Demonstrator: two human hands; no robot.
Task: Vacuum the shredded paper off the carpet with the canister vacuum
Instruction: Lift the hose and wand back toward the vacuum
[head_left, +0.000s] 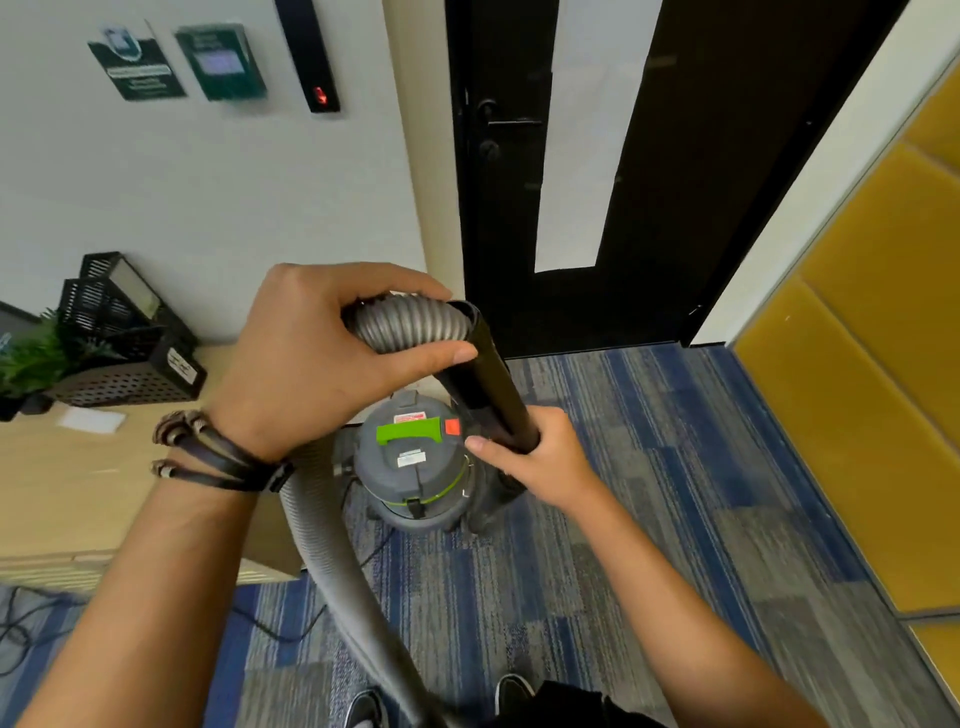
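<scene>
The left grip (332, 358) is curled around the grey ribbed hose (410, 325) where it meets the black tube (485, 374). The right grip (537, 457) wraps the tube lower down. Beneath them the canister vacuum (415, 462) stands on the striped carpet (649, 493), near the black door (498, 208). Black mesh trays (119, 338) sit on the bench (67, 493), their contents unclear.

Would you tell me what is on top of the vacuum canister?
The canister carries a green handle, a red switch and two labels; the black tube and right hand cover its right edge.
</scene>
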